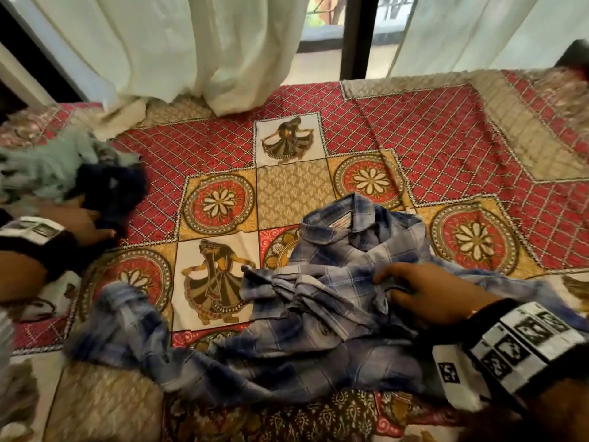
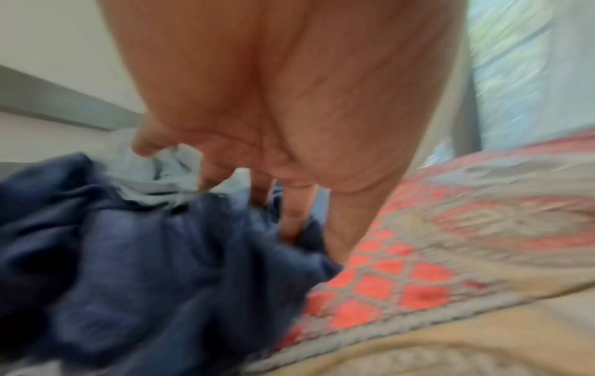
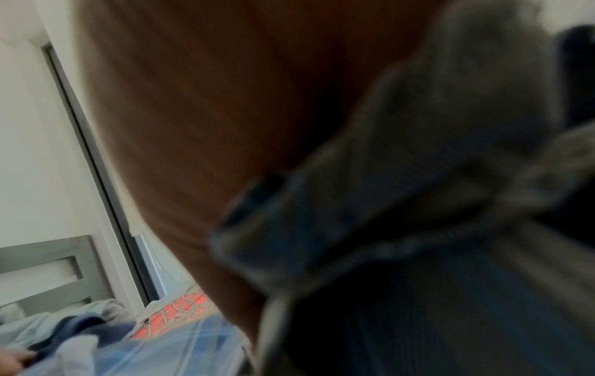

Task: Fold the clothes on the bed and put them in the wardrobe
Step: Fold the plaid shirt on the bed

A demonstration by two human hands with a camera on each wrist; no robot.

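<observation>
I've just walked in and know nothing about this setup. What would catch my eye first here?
Probably the red and gold patterned bedspread with dancer motifs, covering the whole bed. On its near side lies a crumpled blue and white checked shirt, with the right hand gripping its fabric. At the left edge, the left hand reaches into a dark navy garment beside pale blue cloth.

1. The shirt [image 1: 334, 301] lies crumpled on the bed [image 1: 446, 148], at its near edge.
2. The right hand [image 1: 427, 295] rests on the shirt, right of its collar.
3. A heap of clothes [image 1: 63, 173] lies on the bed, well left of the shirt.
4. The left hand [image 1: 79, 224] touches the near side of that heap.
5. Curtains [image 1: 178, 49] hang behind the bed, beyond the shirt; one reaches the bed's far edge.
</observation>
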